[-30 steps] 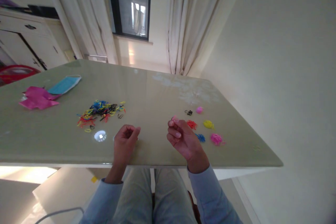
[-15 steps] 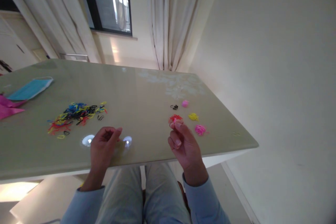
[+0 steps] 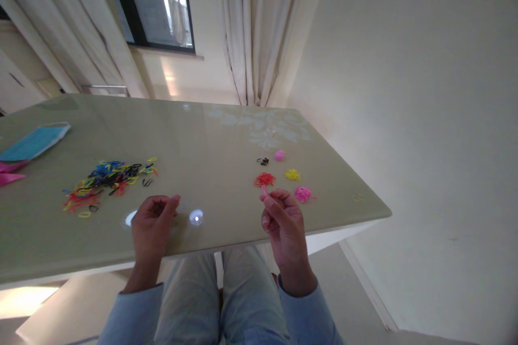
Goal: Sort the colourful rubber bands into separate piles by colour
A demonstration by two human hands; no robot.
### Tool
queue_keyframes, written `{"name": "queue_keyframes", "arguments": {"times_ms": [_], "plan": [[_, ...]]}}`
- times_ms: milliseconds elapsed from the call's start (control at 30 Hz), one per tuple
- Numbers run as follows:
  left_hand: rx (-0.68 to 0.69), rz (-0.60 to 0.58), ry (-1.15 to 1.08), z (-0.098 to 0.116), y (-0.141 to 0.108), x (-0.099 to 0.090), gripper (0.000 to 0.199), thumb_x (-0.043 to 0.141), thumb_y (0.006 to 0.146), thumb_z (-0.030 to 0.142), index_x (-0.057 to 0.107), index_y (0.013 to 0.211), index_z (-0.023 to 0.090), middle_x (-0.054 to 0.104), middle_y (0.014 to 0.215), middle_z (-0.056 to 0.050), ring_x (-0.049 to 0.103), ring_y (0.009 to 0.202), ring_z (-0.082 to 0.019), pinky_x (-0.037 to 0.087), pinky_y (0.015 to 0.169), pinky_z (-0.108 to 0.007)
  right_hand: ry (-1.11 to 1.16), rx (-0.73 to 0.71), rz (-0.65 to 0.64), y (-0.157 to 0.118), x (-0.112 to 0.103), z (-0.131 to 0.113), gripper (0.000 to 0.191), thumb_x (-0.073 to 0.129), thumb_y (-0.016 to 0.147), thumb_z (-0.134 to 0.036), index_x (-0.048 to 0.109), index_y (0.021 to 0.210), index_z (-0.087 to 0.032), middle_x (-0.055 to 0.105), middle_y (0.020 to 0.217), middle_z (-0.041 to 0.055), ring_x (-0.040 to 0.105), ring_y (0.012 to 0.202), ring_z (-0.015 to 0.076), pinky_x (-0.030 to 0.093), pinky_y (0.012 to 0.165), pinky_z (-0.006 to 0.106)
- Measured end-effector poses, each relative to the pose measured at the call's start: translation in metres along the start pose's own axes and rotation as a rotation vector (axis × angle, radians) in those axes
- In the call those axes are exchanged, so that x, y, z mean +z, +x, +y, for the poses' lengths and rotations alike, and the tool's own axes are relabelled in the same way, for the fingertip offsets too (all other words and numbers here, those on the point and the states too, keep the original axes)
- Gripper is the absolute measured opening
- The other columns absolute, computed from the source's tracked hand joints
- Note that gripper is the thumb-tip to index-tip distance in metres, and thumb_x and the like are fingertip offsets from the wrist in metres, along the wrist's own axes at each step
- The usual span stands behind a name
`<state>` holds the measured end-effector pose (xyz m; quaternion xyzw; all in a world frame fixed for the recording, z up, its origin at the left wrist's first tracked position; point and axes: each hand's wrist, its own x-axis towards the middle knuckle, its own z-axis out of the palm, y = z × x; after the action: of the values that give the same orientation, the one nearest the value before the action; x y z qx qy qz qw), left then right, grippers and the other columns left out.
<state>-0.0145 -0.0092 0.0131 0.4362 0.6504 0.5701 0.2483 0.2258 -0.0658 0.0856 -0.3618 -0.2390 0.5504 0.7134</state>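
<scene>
The right hand [image 3: 283,229] is raised above the near edge of the worktop [image 3: 218,188], its wrist coming up from the lower right and its fingers folded inward. Thumb and forefinger pinch a small pink band [image 3: 265,190], which sticks up from the fingertips. In this view the band's upper end lines up with the lower edge of a red pile [image 3: 264,178]; whether the two touch cannot be told.

The left hand [image 3: 154,223] is well apart, also at the near edge, back of the hand to the left, fingers curled and thumb lying along the forefinger. Whether it grips anything is hidden by the curl. Both forearms emerge from blue sleeves [image 3: 133,310].

Around the right hand sit small sorted heaps: a magenta pile [image 3: 303,194] just to its right, a yellow pile [image 3: 292,174] beyond that, and farther back a few black bands [image 3: 265,161] beside a light pink pile [image 3: 279,155].

Beyond the left hand, to its left, a loose mixed pile [image 3: 111,177] of blue, black, yellow and red bands spreads out. Farther left lie a blue face mask [image 3: 36,142] and, partly out of view, a bright pink piece [image 3: 10,178].
</scene>
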Motion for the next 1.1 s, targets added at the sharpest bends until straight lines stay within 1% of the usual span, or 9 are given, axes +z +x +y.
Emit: {"name": "queue_keyframes", "arguments": {"times_ms": [133, 333, 400, 600, 700, 867, 1000, 1100], "plan": [[-0.055, -0.025, -0.071, -0.001, -0.001, -0.001, 0.031, 0.074, 0.069, 0.046, 0.061, 0.077, 0.019, 0.059, 0.063, 0.004, 0.055, 0.055, -0.012, 0.042, 0.053, -0.023, 0.013, -0.009, 0.002, -0.003, -0.004, 0.001, 0.027, 0.084, 0.068, -0.023, 0.063, 0.084, -0.018, 0.072, 0.076, -0.0001, 0.053, 0.042, 0.0029, 0.037, 0.038, 0.012], [-0.074, 0.017, -0.093, 0.004, -0.001, 0.0, 0.032, 0.076, 0.066, 0.046, 0.062, 0.076, 0.019, 0.058, 0.061, 0.003, 0.053, 0.055, -0.012, 0.042, 0.053, -0.024, 0.007, -0.061, 0.033, -0.007, -0.013, -0.008, 0.026, 0.084, 0.068, -0.024, 0.064, 0.083, -0.019, 0.072, 0.076, -0.0005, 0.052, 0.043, 0.0032, 0.038, 0.039, 0.013], [-0.082, 0.013, -0.089, 0.006, -0.002, 0.0, 0.033, 0.075, 0.065, 0.047, 0.062, 0.076, 0.018, 0.059, 0.062, 0.003, 0.054, 0.055, -0.012, 0.042, 0.053, -0.024, 0.001, -0.084, 0.043, -0.009, -0.016, -0.011, 0.025, 0.084, 0.068, -0.022, 0.064, 0.083, -0.019, 0.071, 0.076, -0.0009, 0.052, 0.044, 0.0033, 0.039, 0.041, 0.013], [-0.047, 0.002, -0.063, 0.001, 0.0, 0.0, 0.033, 0.074, 0.067, 0.047, 0.061, 0.078, 0.018, 0.059, 0.062, 0.003, 0.054, 0.055, -0.012, 0.042, 0.052, -0.024, 0.012, -0.122, 0.06, -0.011, -0.02, -0.017, 0.023, 0.083, 0.068, -0.019, 0.067, 0.084, -0.02, 0.067, 0.075, -0.003, 0.049, 0.049, 0.0036, 0.041, 0.045, 0.015], [-0.061, -0.012, -0.075, 0.0, 0.0, -0.001, 0.031, 0.074, 0.067, 0.045, 0.061, 0.078, 0.019, 0.059, 0.063, 0.003, 0.054, 0.055, -0.012, 0.042, 0.053, -0.023, 0.011, -0.14, 0.07, -0.01, -0.022, -0.021, 0.022, 0.083, 0.068, -0.018, 0.067, 0.083, -0.021, 0.066, 0.076, -0.0028, 0.048, 0.052, 0.0045, 0.041, 0.048, 0.016], [-0.091, -0.01, -0.084, 0.006, -0.001, -0.001, 0.029, 0.075, 0.067, 0.042, 0.062, 0.079, 0.02, 0.059, 0.064, 0.003, 0.054, 0.057, -0.012, 0.041, 0.053, -0.023, -0.02, -0.189, 0.085, -0.009, -0.028, -0.025, 0.02, 0.082, 0.068, -0.018, 0.066, 0.081, -0.022, 0.064, 0.076, -0.0029, 0.047, 0.055, 0.0059, 0.04, 0.048, 0.017], [-0.108, 0.003, -0.081, 0.01, -0.002, -0.001, 0.03, 0.076, 0.065, 0.042, 0.062, 0.077, 0.019, 0.059, 0.064, 0.003, 0.055, 0.057, -0.012, 0.042, 0.052, -0.023, -0.018, -0.209, 0.079, -0.007, -0.035, -0.025, 0.018, 0.081, 0.07, -0.018, 0.068, 0.081, -0.022, 0.062, 0.076, -0.0038, 0.045, 0.055, 0.0047, 0.039, 0.05, 0.016], [-0.118, 0.003, -0.08, 0.012, -0.002, -0.001, 0.031, 0.077, 0.064, 0.043, 0.061, 0.076, 0.019, 0.059, 0.064, 0.003, 0.055, 0.057, -0.012, 0.042, 0.05, -0.023, -0.011, -0.207, 0.111, -0.004, -0.04, -0.025, 0.018, 0.082, 0.069, -0.018, 0.068, 0.081, -0.021, 0.063, 0.077, -0.0036, 0.045, 0.055, 0.004, 0.039, 0.05, 0.016]]}}
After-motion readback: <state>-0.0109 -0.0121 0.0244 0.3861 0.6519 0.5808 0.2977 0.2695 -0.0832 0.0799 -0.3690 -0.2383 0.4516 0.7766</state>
